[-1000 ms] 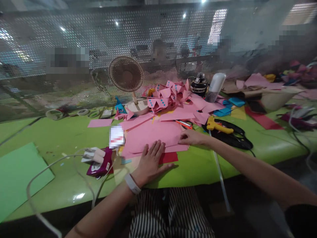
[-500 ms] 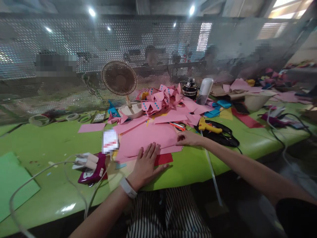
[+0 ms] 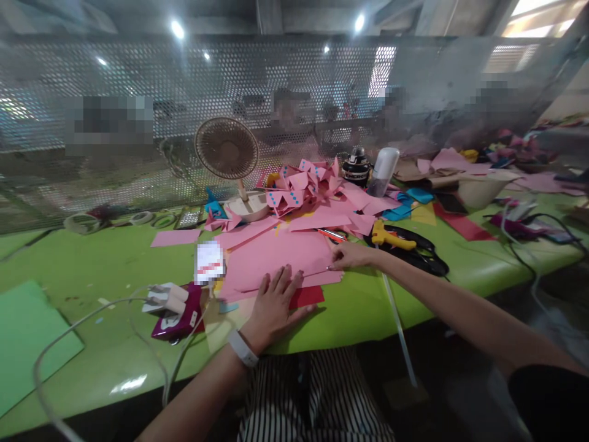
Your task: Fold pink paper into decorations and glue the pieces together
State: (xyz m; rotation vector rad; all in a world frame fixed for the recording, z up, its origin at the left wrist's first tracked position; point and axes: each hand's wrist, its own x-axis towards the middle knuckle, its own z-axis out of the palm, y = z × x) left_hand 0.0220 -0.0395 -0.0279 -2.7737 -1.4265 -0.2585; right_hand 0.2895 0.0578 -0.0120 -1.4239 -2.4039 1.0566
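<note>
A large sheet of pink paper (image 3: 267, 258) lies on the green table, with other pink sheets under and behind it. My left hand (image 3: 275, 307) rests on its near edge, fingers spread flat and a white band on the wrist. At the sheet's right edge, my right hand (image 3: 348, 255) has its fingers pinched on the paper. A strip of red paper (image 3: 309, 297) sticks out under the pink edge beside my left hand. Just behind my right hand lies an orange cutter knife (image 3: 332, 235). To its right is a yellow glue gun (image 3: 391, 236) with a clear glue stick hanging down.
Folded pink paper pieces (image 3: 304, 184) are heaped behind the sheets, near a small fan (image 3: 227, 150). A purple power strip (image 3: 179, 319) with plugs and white cables sits at left. Green paper (image 3: 32, 344) lies far left. A perforated screen (image 3: 221, 80) stands behind the table, with people beyond.
The view has shifted slightly, so everything sits a little further right and lower. Both hands keep about the same places on the pink paper.
</note>
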